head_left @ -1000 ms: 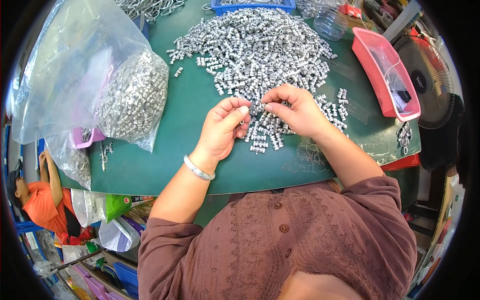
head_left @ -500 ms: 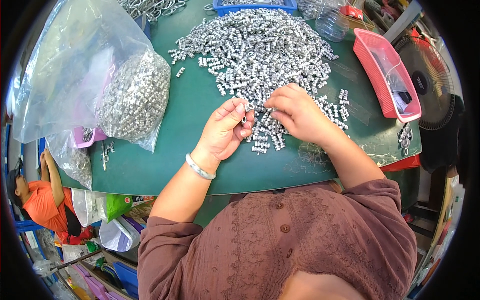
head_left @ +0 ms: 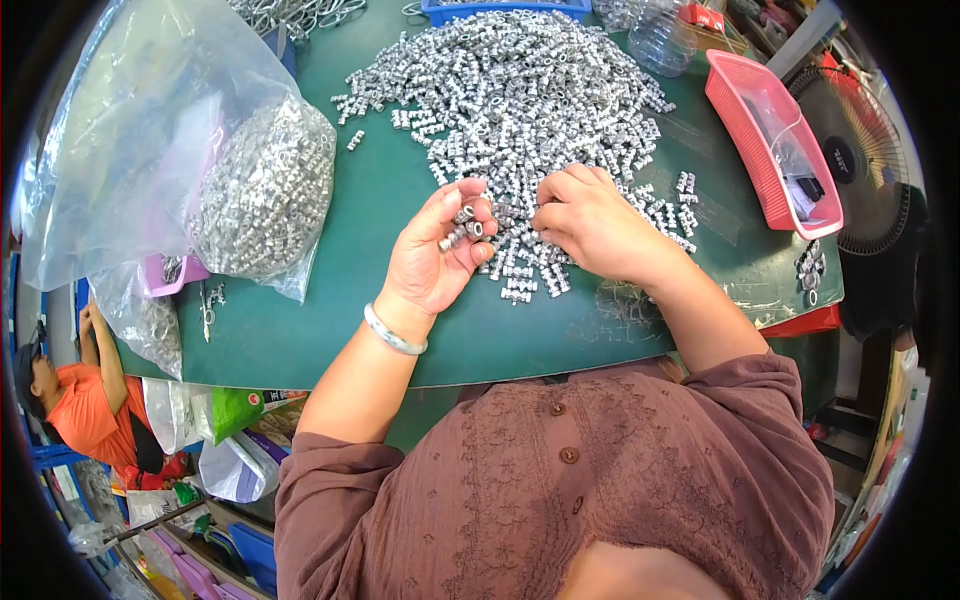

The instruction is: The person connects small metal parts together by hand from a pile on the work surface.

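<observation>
The pile [head_left: 530,105] tapers from the far edge of the table [head_left: 375,220] nearward; the right hand [head_left: 597,228], nearer it, curls, contents hidden, while the left hand [head_left: 425,262] cups pieces [head_left: 475,230].

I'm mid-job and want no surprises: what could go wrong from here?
The left hand, half open, holds several small metal pieces; one could slip out.
The right hand is at the loose pile of metal pieces, so a brush might scatter some.
A cluster of metal parts lies near the right edge of the green table and could be knocked off.
</observation>
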### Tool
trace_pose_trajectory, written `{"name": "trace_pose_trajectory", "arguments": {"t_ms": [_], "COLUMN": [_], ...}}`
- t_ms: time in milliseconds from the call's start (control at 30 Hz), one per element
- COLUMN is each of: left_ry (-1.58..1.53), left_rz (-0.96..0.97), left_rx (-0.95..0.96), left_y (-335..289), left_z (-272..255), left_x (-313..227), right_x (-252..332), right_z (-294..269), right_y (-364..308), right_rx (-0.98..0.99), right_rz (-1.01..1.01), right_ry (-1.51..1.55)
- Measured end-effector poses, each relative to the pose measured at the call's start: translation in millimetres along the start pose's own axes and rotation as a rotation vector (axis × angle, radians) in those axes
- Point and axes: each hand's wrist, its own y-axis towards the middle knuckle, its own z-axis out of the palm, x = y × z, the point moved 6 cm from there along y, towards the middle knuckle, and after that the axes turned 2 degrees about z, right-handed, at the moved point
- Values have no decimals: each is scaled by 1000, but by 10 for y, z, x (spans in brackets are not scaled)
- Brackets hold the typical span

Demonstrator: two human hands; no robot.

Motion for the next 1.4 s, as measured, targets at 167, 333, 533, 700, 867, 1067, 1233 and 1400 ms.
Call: {"name": "trace_pose_trajectory", "arguments": {"t_ms": [167,333,533,700,867,1067,1233,1400], "left_ry": [224,421,517,354,240,150,344,460], "left_rz": [-11,-6,36,-21,-58,-29,-48,-106], "left_rx": [32,-29,-8,48,119,67,-22,1], "left_y": [-3,-15,-47,-38,-37,-22,-51,-79], "left_z": [-47,37,67,71,60,104,62,101], "left_x": [25,68,116,107,106,37,51,141], "right_x": [1,31,110,-27,-50,-58,-186,-149], "right_z": [23,-76,-136,-95,23,-30,16,53], "right_y": [-3,28,34,5,-5,12,-25,-14], "right_rx": [-16,-93,-200,-158,-45,-78,-158,-187], "right_rz": [16,40,27,19,76,84,376,410], "right_ry": [27,174,415,91,-76,19,830,1168]}}
